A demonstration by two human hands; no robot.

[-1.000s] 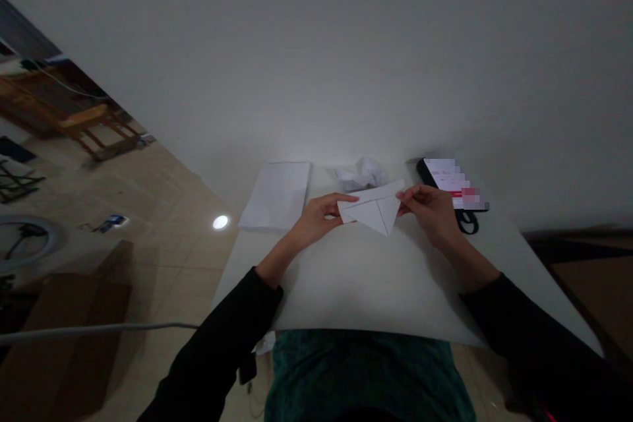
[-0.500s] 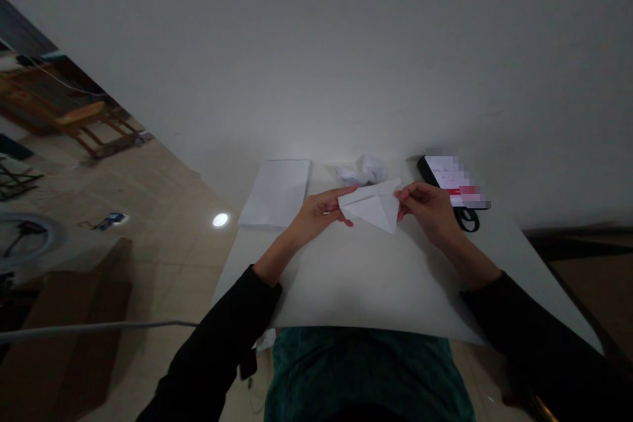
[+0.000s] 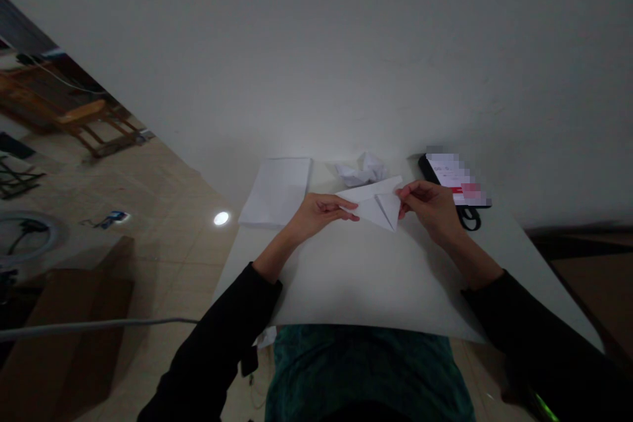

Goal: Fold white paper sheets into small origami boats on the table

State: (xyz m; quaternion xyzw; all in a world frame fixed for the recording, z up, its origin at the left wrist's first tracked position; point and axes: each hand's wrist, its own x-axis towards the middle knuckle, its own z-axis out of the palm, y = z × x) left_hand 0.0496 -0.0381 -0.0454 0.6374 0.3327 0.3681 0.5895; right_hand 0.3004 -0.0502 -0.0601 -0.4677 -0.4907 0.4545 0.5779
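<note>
Across the far side rises a grey wall [image 3: 316, 59], with a white table [image 3: 366, 283] set against it and a tiled floor [image 3: 182, 250] stretching away to the left. Green cloth [image 3: 361, 369] shows below the table's near edge, and a brown box [image 3: 69, 323] sits on the near left. On the table's far left lies a stack of white sheets [image 3: 277, 191]; on the far right is a phone [image 3: 448, 175] with its screen lit. Between them, the left hand [image 3: 321, 211] holds the left end of a folded paper [image 3: 368, 208], thumb and fingers closed on it, while the right hand [image 3: 428, 208] pinches its right edge. One triangular point of the paper faces near; whether it touches the table is hard to tell. Crumpled paper [image 3: 363, 171] lies just beyond it, and a small black loop [image 3: 469, 217] rests beside the phone.
</note>
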